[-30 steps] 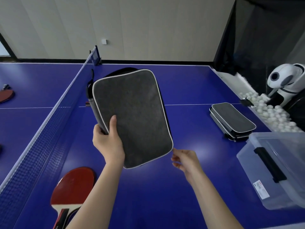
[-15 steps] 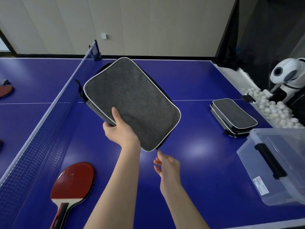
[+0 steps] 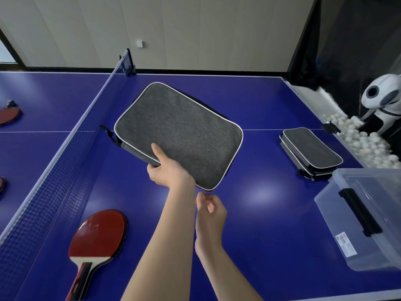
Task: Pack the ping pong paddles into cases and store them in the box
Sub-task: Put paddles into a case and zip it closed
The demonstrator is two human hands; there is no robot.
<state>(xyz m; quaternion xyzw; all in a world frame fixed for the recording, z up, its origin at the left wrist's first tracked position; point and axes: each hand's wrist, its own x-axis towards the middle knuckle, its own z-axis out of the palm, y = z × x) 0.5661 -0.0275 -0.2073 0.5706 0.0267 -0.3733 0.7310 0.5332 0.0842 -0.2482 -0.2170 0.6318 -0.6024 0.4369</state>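
My left hand grips the near long edge of a grey paddle case with white piping, held above the blue table and tilted. Just below the case's near corner, my right hand pinches the small zipper pull there. A red paddle lies flat on the table at the lower left, handle toward me. Two more grey cases sit stacked at the right. The clear plastic box with a black latch stands at the right edge.
The net runs along the left of my working half. Beyond it lie another red paddle and part of one at the far left edge. A white ball machine and a tray of white balls stand off the table's right side.
The case has tipped flatter and swung so its near corner points at me. My right hand moved left under that corner and closed on the zipper pull.
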